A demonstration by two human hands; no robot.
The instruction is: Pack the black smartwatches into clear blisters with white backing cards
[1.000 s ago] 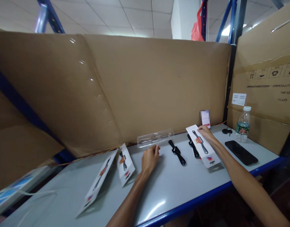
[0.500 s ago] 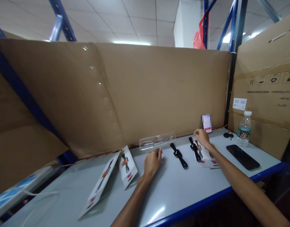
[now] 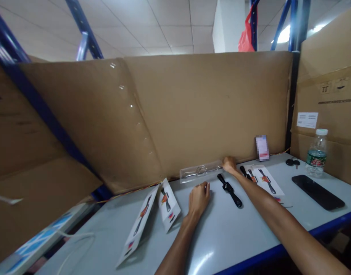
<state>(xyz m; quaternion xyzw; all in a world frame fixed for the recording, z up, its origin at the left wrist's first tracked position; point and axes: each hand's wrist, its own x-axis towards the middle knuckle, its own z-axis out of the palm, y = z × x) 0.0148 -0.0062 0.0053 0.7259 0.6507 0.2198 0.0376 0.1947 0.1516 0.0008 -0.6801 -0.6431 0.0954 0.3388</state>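
My right hand (image 3: pixel 229 164) reaches to the right end of a clear plastic tray (image 3: pixel 200 170) that lies against the cardboard wall; its fingers curl at the tray's end. My left hand (image 3: pixel 198 198) rests on the grey table (image 3: pixel 232 233) with fingers curled and nothing in them, just in front of the tray. A black watch strap (image 3: pixel 229 190) lies between my two arms. A second black strap (image 3: pixel 244 171) and white printed cards (image 3: pixel 264 180) lie to the right of my right forearm.
A folded white card (image 3: pixel 156 209) stands on the table's left part. At the right are a black phone (image 3: pixel 317 186), a water bottle (image 3: pixel 315 152), keys (image 3: pixel 292 162) and a small card (image 3: pixel 262 148) leaning on the cardboard wall (image 3: pixel 192 110). A big carton (image 3: pixel 330 91) stands at the right.
My right hand put the white card down on the table and moved left to the clear tray's end. My left hand stayed put. The view shifted a little to the left.
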